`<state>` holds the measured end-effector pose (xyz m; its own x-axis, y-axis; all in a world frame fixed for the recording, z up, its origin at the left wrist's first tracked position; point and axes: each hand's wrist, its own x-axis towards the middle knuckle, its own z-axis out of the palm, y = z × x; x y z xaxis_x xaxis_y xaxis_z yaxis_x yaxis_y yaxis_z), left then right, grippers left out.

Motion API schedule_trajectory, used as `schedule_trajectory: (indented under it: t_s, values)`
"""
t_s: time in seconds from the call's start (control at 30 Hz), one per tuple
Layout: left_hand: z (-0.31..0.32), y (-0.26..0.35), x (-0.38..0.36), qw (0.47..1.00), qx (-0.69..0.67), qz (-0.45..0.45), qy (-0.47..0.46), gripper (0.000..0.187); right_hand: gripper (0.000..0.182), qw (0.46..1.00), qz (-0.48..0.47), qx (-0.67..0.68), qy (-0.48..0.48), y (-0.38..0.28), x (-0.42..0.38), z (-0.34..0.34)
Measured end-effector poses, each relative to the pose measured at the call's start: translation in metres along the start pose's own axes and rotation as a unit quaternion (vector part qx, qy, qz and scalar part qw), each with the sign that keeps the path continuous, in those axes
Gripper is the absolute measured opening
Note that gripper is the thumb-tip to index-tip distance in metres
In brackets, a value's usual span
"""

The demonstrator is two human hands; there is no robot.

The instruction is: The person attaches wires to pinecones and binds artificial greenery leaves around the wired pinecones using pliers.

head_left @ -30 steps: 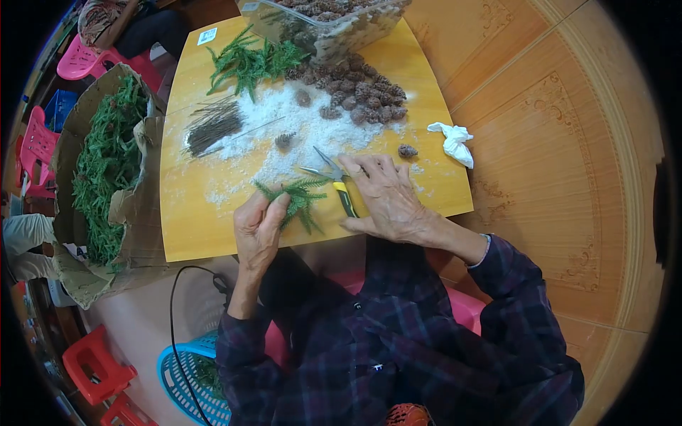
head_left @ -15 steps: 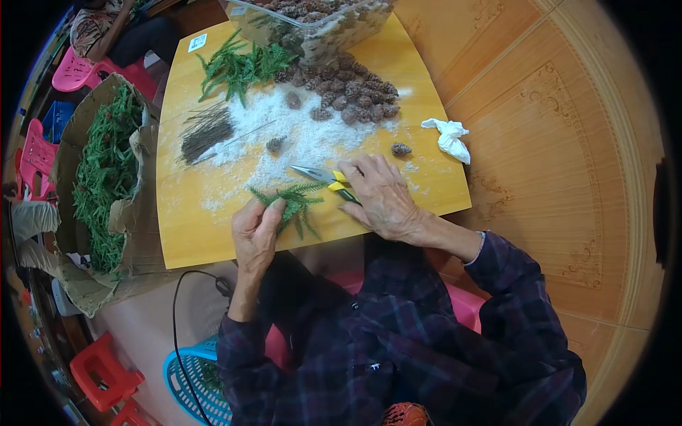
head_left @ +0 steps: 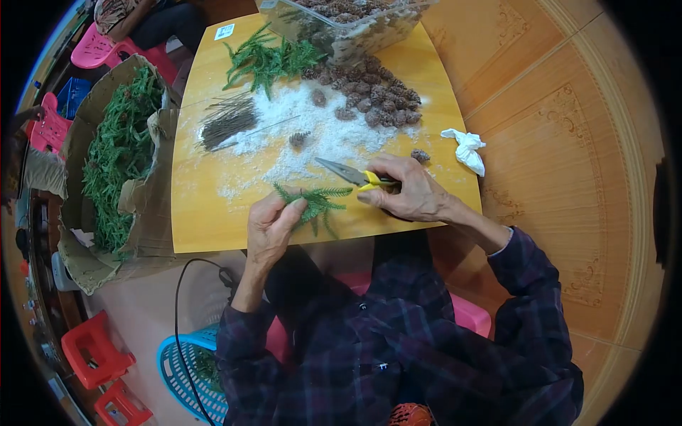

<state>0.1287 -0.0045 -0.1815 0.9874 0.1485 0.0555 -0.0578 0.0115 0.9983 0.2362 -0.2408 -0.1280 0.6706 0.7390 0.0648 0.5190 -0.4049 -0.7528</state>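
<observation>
Pinched in my left hand [head_left: 273, 224] is a green artificial pine sprig [head_left: 321, 201], held over the front part of the yellow table. My right hand [head_left: 412, 190] is wrapped round yellow-handled pliers [head_left: 348, 172], whose jaws point to the upper left, above the sprig and apart from it. Beyond the pliers lies white flaky powder [head_left: 284, 113] with a single pine cone [head_left: 299, 139] on it. A bundle of thin brown wires [head_left: 229, 124] rests at the left of the powder. Another pine cone [head_left: 420, 155] sits just beyond my right hand.
A heap of pine cones [head_left: 369, 92] lies before a clear plastic bin [head_left: 341, 32] of more cones. Green sprigs [head_left: 270, 60] lie at the back left, a crumpled white tissue [head_left: 467, 150] at the right. Left of the table stands a cardboard box [head_left: 160, 142] of greenery; a blue basket [head_left: 177, 369] is below.
The pliers have been lifted off the table and my right hand now grips them by the handles. My left hand still pinches the sprig. The whole view has shifted slightly.
</observation>
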Motion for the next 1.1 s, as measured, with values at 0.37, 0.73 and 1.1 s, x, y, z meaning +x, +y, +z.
schedule_trajectory:
  t_s: [0.37,0.73,1.1]
  values:
    - [-0.010,0.018,0.004,0.992,0.055,0.067,-0.087,0.013,0.043,0.985,0.063,0.112,-0.115,-0.021,0.008,0.001]
    - [-0.016,0.013,0.009,0.965,0.123,0.163,-0.165,0.015,0.037,0.973,0.074,0.001,-0.217,-0.035,0.014,-0.001]
    - [-0.020,0.005,0.013,0.949,0.156,0.194,-0.191,0.021,0.047,0.951,0.110,0.024,-0.287,-0.031,0.016,-0.001]
